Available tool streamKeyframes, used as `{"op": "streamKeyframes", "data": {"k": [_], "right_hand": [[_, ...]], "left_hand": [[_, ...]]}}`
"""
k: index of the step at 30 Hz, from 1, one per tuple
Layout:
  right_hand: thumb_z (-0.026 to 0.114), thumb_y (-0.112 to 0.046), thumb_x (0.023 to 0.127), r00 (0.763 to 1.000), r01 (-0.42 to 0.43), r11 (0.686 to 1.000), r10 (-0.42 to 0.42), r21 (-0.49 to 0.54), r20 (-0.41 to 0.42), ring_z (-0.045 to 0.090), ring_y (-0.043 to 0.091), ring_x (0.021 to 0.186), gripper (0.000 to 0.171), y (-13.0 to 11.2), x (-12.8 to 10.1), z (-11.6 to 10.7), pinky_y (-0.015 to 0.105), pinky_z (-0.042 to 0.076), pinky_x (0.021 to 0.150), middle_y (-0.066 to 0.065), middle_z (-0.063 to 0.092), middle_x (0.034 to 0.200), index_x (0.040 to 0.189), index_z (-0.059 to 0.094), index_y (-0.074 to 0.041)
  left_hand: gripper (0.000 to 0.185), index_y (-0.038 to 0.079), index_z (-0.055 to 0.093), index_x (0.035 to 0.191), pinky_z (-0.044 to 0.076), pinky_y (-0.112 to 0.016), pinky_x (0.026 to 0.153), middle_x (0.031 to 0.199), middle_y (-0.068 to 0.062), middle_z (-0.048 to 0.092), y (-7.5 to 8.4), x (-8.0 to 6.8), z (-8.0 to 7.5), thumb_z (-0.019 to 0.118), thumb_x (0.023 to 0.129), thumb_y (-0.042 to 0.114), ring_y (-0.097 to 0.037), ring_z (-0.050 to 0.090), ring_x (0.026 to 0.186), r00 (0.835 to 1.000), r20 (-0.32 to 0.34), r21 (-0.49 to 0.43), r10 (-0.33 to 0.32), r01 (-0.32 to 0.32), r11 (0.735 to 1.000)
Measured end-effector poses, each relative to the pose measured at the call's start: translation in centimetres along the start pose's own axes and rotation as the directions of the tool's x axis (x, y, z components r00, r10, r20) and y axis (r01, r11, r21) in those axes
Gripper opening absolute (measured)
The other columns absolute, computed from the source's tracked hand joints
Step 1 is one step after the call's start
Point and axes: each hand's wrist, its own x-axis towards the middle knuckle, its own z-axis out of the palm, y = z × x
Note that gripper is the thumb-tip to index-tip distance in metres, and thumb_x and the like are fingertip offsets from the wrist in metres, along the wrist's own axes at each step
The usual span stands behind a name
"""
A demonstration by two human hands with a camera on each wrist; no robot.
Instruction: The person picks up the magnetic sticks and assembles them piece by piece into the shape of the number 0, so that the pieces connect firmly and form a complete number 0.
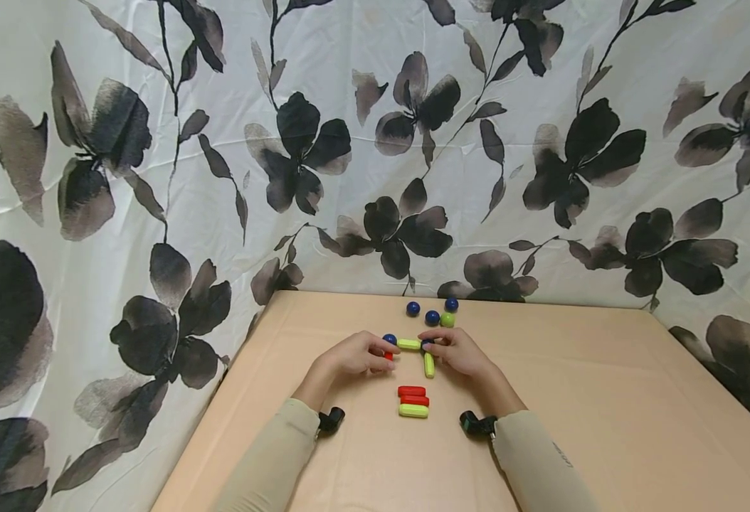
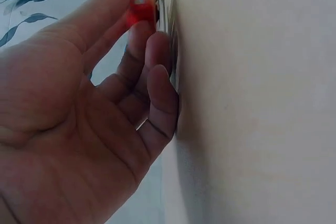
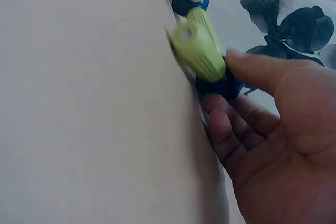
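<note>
Between the hands lies a small assembly of rods and balls. A yellow-green rod [image 1: 408, 344] spans from a left blue ball [image 1: 389, 339] to a right blue ball [image 3: 231, 85]. From that right ball a second yellow-green rod [image 1: 429, 365] points toward the person. My left hand [image 1: 358, 353] pinches a red rod [image 2: 140, 13] between thumb and fingers, at the left ball; whether the two are joined cannot be told. My right hand [image 1: 457, 351] holds the right ball between thumb and fingers, partly hiding it.
Nearer the person lie a red rod [image 1: 411, 391], another red rod [image 1: 415, 401] and a loose yellow-green rod [image 1: 413, 411], side by side. Behind the assembly sit several blue balls [image 1: 432, 318] and a green ball [image 1: 447, 319]. A floral cloth [image 1: 381, 142] hangs behind the table [image 1: 573, 370].
</note>
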Motion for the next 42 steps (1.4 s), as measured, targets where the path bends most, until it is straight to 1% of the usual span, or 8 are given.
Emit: {"op": "streamKeyframes", "data": {"k": [4,8,10,17,25,32,37,42], "right_hand": [[0.066,-0.008,0.102,1.000,-0.011,1.000,0.011,0.020,-0.021,0.052,0.015,0.062,0.032,-0.1,0.2,0.1,0.023,0.044,0.056,0.009,0.067,0.097,0.131,0.067,0.004],[0.068,-0.008,0.101,0.997,-0.051,0.998,0.053,0.044,-0.047,0.052,0.018,0.063,0.033,-0.2,0.2,0.2,0.023,0.044,0.055,0.011,0.067,0.102,0.132,0.068,0.001],[0.069,-0.009,0.100,0.997,-0.058,0.997,0.060,0.045,-0.054,0.053,0.018,0.063,0.033,-0.3,0.2,0.2,0.024,0.045,0.055,0.011,0.068,0.102,0.132,0.069,0.001],[0.069,-0.013,0.101,0.987,-0.047,0.999,0.047,-0.001,-0.153,0.056,0.019,0.064,0.031,-0.1,0.2,0.2,0.024,0.046,0.053,0.013,0.069,0.103,0.130,0.071,-0.002],[0.068,-0.011,0.101,0.911,-0.065,0.994,0.023,-0.089,-0.411,0.049,0.027,0.092,0.031,-0.1,0.8,-0.2,0.031,0.043,0.074,0.016,0.058,0.120,0.131,0.071,-0.008],[0.069,-0.009,0.099,0.901,-0.110,0.970,0.006,-0.215,-0.434,0.049,0.029,0.097,0.041,0.5,1.6,-0.8,0.036,0.041,0.077,0.019,0.053,0.134,0.140,0.065,-0.009],[0.067,-0.008,0.100,0.914,-0.132,0.967,0.033,-0.218,-0.404,0.057,0.040,0.116,0.043,0.8,1.6,-1.1,0.051,0.051,0.098,0.024,0.055,0.141,0.142,0.062,-0.005],[0.067,-0.007,0.100,0.924,-0.147,0.963,0.052,-0.227,-0.379,0.060,0.040,0.117,0.040,1.0,1.5,-1.3,0.055,0.052,0.100,0.023,0.058,0.135,0.139,0.064,-0.003]], "left_hand": [[0.025,0.011,0.078,0.119,0.041,-0.024,0.057,0.084,-0.003,0.067,-0.2,0.3,0.0,0.076,0.096,0.019,-0.017,0.054,0.067,0.995,-0.097,-0.032,0.008,-0.012,0.999],[0.018,0.013,0.079,0.110,0.047,-0.030,0.076,0.096,-0.006,0.066,-0.3,1.1,0.3,0.078,0.095,0.024,-0.018,0.058,0.085,0.955,-0.294,-0.004,0.046,-0.049,0.999],[0.023,0.012,0.077,0.115,0.048,-0.036,0.088,0.106,-0.006,0.067,-0.6,1.6,0.5,0.077,0.096,0.025,-0.019,0.059,0.097,0.939,-0.339,0.002,0.049,-0.051,0.999],[0.029,0.009,0.073,0.128,0.050,-0.039,0.096,0.117,-0.003,0.073,-2.0,2.1,1.3,0.071,0.100,0.019,-0.019,0.063,0.104,0.944,-0.330,-0.081,0.021,-0.050,0.995],[0.029,0.011,0.073,0.128,0.051,-0.037,0.095,0.118,-0.002,0.074,-2.3,2.0,1.2,0.071,0.100,0.019,-0.018,0.063,0.104,0.940,-0.340,-0.099,0.006,-0.043,0.994],[0.030,0.010,0.074,0.128,0.051,-0.035,0.093,0.118,-0.002,0.075,-2.4,2.1,1.2,0.072,0.100,0.019,-0.017,0.064,0.103,0.941,-0.338,-0.118,0.008,-0.051,0.992],[0.029,0.011,0.074,0.128,0.051,-0.037,0.094,0.118,-0.002,0.075,-2.2,2.0,1.2,0.071,0.100,0.019,-0.018,0.064,0.103,0.939,-0.344,-0.111,0.006,-0.047,0.993],[0.029,0.011,0.074,0.127,0.051,-0.036,0.093,0.116,-0.003,0.075,-2.1,2.0,1.2,0.072,0.100,0.020,-0.018,0.063,0.102,0.938,-0.347,-0.116,0.002,-0.045,0.992]]}}
